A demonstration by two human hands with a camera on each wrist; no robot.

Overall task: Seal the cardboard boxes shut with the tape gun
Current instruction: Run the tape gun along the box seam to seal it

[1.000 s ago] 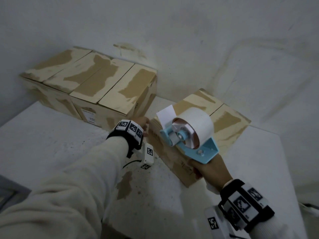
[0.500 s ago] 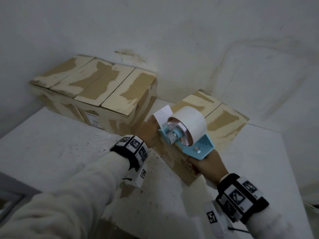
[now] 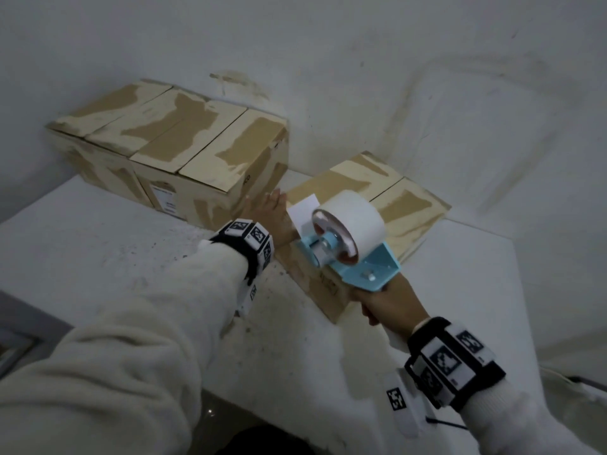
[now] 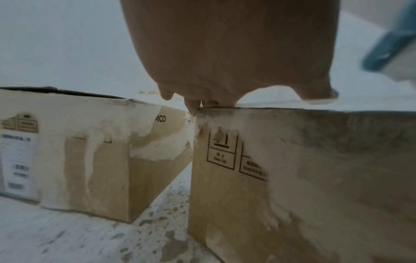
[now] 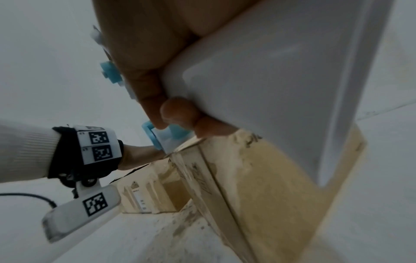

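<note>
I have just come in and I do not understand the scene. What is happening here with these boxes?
A person is getting ready to tape the smaller cardboard box. The right hand grips a blue tape gun over the box's near end, a loose flap of tape sticking up. The left hand lies flat on the box top. A larger cardboard box stands behind.

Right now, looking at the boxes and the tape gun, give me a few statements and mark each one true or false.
1. The right hand grips the tape gun by its handle. True.
2. The left hand lies flat with straight fingers on the smaller box. True.
3. The tape roll is brown. False: it is white.
4. The larger box stands stacked on the smaller one. False: both stand side by side on the white table.
5. The tape gun's frame is light blue. True.
</note>
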